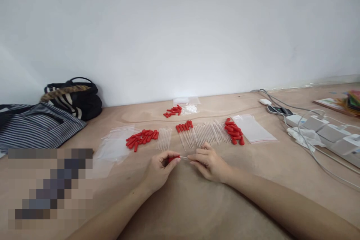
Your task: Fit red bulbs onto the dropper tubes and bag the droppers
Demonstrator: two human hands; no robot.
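A red bulb [174, 158] and a clear tube [184, 158] meet end to end just above the desk [185, 210], in its middle; how far the tube goes in cannot be told. The left hand [160, 170] is curled closed around the bulb, and the right hand [210, 163] pinches the tube between thumb and fingertips — its other fingers folded.

Just beyond the hands, capped tubes [184, 126] lie side by side, with bare tubes [206, 133] next to them. On either side are 2 heaps: the left bulbs [142, 138], beside a smaller tube row [163, 139] and clear bags [114, 144], and the right bulbs [233, 131], touching a white bag [257, 129].

Nearer the desk's far edge sit more bulbs [176, 110] and tubes [190, 108]. Toward the far left corner stand a striped bag [42, 125] and a black bag [90, 101]; along the right side — chargers [334, 133] and cables [302, 127].
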